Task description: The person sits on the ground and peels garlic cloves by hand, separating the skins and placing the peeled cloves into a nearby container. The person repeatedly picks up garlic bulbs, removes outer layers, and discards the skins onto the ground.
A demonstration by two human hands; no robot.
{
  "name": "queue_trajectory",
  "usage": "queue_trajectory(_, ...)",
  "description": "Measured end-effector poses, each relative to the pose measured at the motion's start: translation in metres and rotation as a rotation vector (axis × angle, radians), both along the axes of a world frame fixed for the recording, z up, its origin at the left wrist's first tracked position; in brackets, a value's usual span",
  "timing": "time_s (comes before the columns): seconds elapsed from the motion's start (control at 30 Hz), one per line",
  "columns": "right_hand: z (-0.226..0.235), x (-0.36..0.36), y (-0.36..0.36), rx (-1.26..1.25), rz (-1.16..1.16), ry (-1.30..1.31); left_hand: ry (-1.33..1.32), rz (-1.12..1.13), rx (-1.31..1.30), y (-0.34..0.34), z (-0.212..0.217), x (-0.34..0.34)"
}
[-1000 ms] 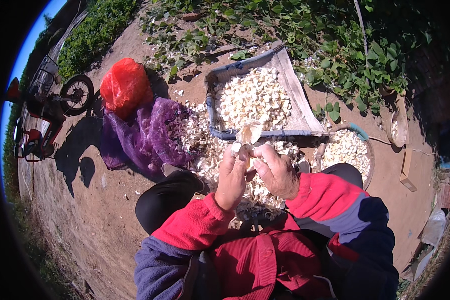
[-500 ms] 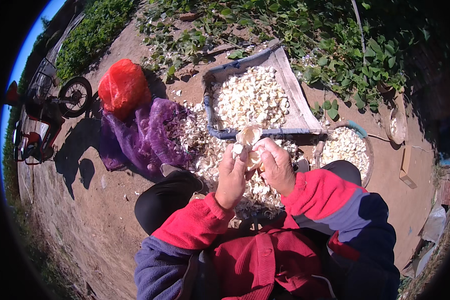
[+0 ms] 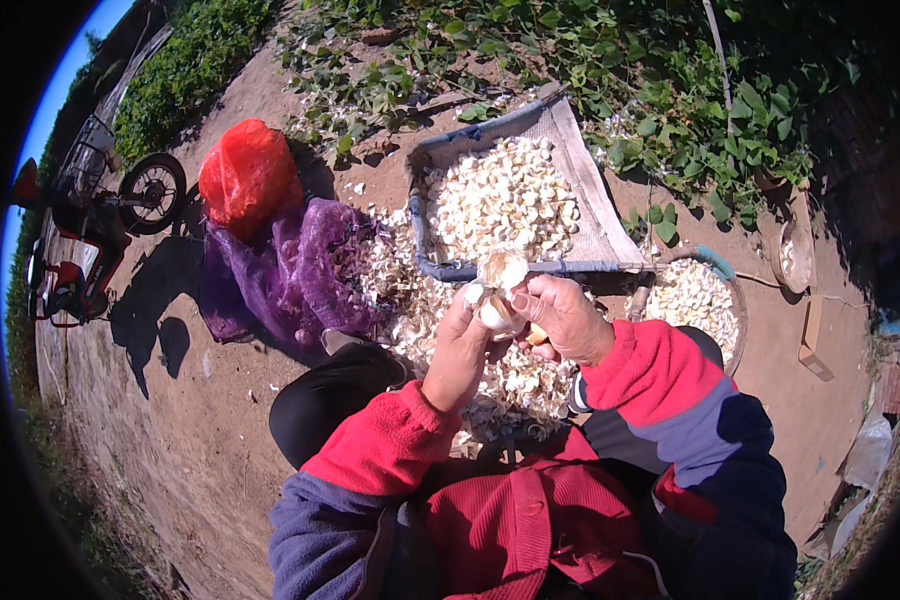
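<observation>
Over the person's lap, in front of a red ribbed garment, the two bare hands meet around a garlic bulb with loose papery skin standing up from its far side. The left hand grips the bulb from the left, thumb uppermost, while the right hand pinches its right side between thumb and fingers; a yellowish clove shows beneath those fingers. Below the hands, between dark-trousered knees, a heap of pale peelings covers the ground and spreads forward to the left. Just beyond the right knee, a round basket holds whitish cloves, and straight ahead a blue-edged tray lined with pale woven cloth holds many more. Left of the peelings lies a purple mesh bag, touching a bright red bag behind it. Farther off, leafy plants sprawl beyond the tray, and a motorbike stands at far left.
</observation>
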State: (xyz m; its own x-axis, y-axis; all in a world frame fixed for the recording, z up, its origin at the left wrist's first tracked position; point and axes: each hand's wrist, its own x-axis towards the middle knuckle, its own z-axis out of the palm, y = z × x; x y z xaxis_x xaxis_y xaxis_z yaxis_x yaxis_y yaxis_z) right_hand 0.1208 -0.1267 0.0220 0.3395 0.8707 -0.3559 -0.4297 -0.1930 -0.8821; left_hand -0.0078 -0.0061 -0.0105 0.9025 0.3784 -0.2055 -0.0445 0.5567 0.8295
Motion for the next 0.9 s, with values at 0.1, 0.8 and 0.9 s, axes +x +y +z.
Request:
queue_trajectory(0.1,-0.014,-0.01,0.008,0.162,-0.018,-0.454,0.017,0.124,0.213,-0.006,-0.009,0.003)
queue_trajectory(0.8,0.016,0.025,0.021,0.238,-0.177,-0.993,0.08,0.147,-0.092,0.016,0.008,0.006)
queue_trajectory(0.9,0.006,0.0,0.019,0.322,-0.011,-1.284,0.068,0.184,-0.056,0.014,0.001,0.007)
